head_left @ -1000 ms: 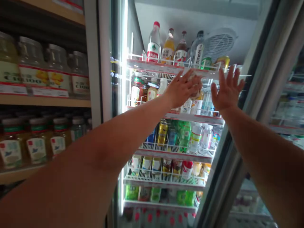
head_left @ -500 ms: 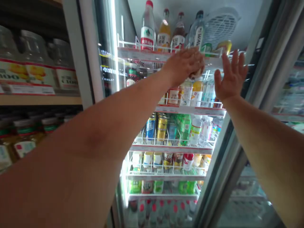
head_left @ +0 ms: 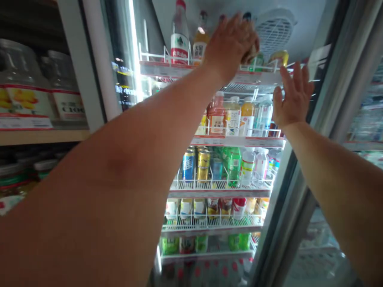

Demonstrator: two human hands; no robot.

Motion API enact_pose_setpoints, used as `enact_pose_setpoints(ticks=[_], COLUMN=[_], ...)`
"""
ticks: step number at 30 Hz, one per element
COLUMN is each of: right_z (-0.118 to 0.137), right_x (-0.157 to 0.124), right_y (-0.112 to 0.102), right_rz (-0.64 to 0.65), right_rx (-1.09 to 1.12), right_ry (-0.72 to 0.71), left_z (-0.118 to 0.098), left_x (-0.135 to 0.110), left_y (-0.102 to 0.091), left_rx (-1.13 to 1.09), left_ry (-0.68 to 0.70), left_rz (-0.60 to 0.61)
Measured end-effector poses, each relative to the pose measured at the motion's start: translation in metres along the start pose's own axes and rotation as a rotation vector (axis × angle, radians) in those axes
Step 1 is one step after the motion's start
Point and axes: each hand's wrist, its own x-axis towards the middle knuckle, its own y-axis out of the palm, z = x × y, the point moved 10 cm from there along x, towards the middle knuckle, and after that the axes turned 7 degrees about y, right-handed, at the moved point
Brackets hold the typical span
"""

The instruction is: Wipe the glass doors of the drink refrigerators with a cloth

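Note:
My left hand (head_left: 229, 47) is raised to the top shelf (head_left: 191, 72) of an upright drinks fridge, in front of the bottles. Its fingers curl over at the far side. A brownish patch shows under them, too blurred and covered to name. Left of that hand stand a red-capped bottle (head_left: 180, 38) and an orange drink bottle (head_left: 200, 44); others behind it are mostly hidden. My right hand (head_left: 292, 95) is up near the shelf's right end, fingers spread and holding nothing. Above it lies a yellow item (head_left: 280, 57), and a green one (head_left: 257, 61) sits near my left fingertips.
Lower wire shelves carry juice bottles (head_left: 217, 115), cans (head_left: 203, 165) and green bottles (head_left: 234, 165). The fridge frame (head_left: 299, 191) runs down the right. At left, a wooden shelf (head_left: 42, 137) holds large bottles (head_left: 26, 83). A round vent (head_left: 275, 32) is at the top back.
My left hand has moved up from below the top shelf's edge to the bottles on it. My right hand stays almost in place, fingers still spread. The view has shifted slightly.

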Motion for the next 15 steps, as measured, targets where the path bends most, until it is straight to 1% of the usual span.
enact_pose_setpoints(ticks=[1,2,3,4,5,7,8,9,10,11,13,14,15], right_z=[0.000,0.000,0.001,0.002,0.003,0.004,0.005,0.005,0.006,0.005,0.002,0.001,0.000], right_x=[0.000,0.000,0.000,-0.001,-0.002,-0.003,-0.003,-0.003,-0.003,-0.002,0.001,0.002,0.004], right_y=[0.000,0.000,0.000,0.000,0.000,-0.002,-0.002,-0.003,-0.003,-0.002,0.000,0.002,0.005], right_rz=[-0.002,0.004,0.015,0.025,0.032,0.029,0.027,0.019,0.012,0.009,0.022,0.039,0.061], right_rx=[0.006,0.007,0.003,0.000,-0.001,-0.004,-0.007,-0.013,-0.022,-0.034,-0.060,-0.071,-0.078], right_ry=[0.001,0.000,-0.006,-0.012,-0.018,-0.024,-0.031,-0.038,-0.044,-0.042,-0.028,-0.020,-0.015], left_z=[0.014,0.020,0.017,0.004,-0.015,-0.055,-0.068,-0.070,-0.062,-0.043,0.007,0.031,0.048], left_x=[0.001,0.001,-0.001,-0.004,-0.009,-0.022,-0.029,-0.034,-0.034,-0.030,-0.020,-0.020,-0.025], left_y=[-0.007,-0.010,-0.009,-0.004,0.005,0.025,0.030,0.031,0.028,0.021,0.002,-0.006,-0.012], left_rx=[0.006,0.011,0.020,0.029,0.034,0.024,0.012,0.002,-0.004,0.009,0.027,0.038,0.059], left_ry=[-0.065,-0.105,-0.103,-0.055,0.037,0.273,0.376,0.441,0.459,0.421,0.235,0.105,-0.028], left_rz=[-0.051,-0.090,-0.102,-0.082,-0.030,0.118,0.178,0.207,0.206,0.161,-0.003,-0.096,-0.193])
